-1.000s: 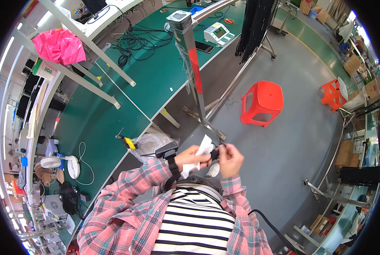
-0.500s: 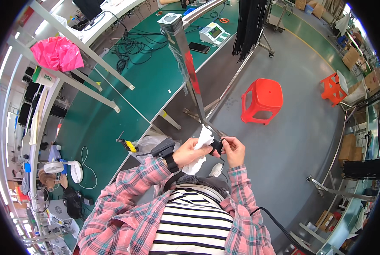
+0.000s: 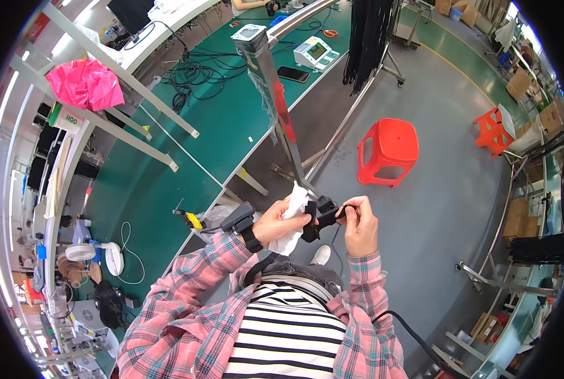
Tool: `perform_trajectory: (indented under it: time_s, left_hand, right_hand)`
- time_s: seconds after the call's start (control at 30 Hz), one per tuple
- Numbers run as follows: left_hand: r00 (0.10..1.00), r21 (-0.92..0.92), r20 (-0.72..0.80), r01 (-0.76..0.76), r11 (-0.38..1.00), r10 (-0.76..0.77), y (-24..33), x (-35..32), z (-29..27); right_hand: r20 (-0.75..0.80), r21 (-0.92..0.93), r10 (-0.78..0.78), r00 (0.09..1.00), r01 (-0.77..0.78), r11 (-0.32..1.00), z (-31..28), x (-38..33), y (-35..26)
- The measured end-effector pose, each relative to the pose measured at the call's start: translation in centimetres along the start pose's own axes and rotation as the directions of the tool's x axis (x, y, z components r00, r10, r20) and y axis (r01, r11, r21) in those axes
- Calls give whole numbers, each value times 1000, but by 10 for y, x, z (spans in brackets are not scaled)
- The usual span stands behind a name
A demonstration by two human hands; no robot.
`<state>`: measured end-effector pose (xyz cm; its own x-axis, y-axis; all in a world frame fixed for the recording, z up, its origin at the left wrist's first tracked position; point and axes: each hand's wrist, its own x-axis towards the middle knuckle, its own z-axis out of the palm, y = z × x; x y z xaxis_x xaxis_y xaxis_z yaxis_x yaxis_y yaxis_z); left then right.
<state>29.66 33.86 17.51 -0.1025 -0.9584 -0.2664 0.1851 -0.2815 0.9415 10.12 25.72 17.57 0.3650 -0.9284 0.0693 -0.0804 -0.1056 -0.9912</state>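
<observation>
My left hand (image 3: 273,225) is closed on a crumpled white tissue (image 3: 297,201), held in front of my waist. Against the tissue's right side is a black strap (image 3: 327,218) with a small black box-like part (image 3: 324,204) on it. My right hand (image 3: 361,228) pinches the strap's free end between thumb and fingertips, and the strap runs stretched between the two hands. How far the left fingers also grip the strap is hidden by the tissue. A thin dark cable hangs below the strap. On my left wrist sits a black device (image 3: 238,217) on a band.
Left and ahead lies a green-topped table (image 3: 162,189) with coiled black cables (image 3: 197,79), a phone (image 3: 293,74) and a white meter (image 3: 316,53). A metal post (image 3: 270,88) rises close ahead. A red stool (image 3: 397,142) stands on the grey floor to the right.
My right hand has moved right and slightly away from the left, drawing the black strap out longer between them. More of the strap and its box-like part shows. The left hand barely shifted.
</observation>
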Motion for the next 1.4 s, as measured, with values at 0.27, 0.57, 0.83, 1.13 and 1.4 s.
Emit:
perform_trajectory:
  time_s: [0.27, 0.57, 0.83, 1.13, 1.4]
  left_hand:
    - [958, -122, 207, 229, 966, -200, -14, 14, -5]
    - [842, 75, 306, 443, 893, -444, -50, -20, -1]
    - [860, -47, 279, 457, 888, -427, -62, -41, 8]
    - [858, -222, 261, 499, 838, -442, -73, -43, -1]
    - [925, -297, 266, 347, 890, -272, -96, -40, -14]
  right_hand:
    - [250, -114, -46, 967, 77, 991, 0, 6, 6]
    - [373, 205, 255, 892, -347, 915, 26, -47, 51]
    - [225, -136, 242, 944, -216, 967, 31, -81, 50]
    - [183, -260, -132, 974, 178, 949, 38, -67, 39]
    - [380, -227, -407, 830, 511, 829, 64, -63, 8]
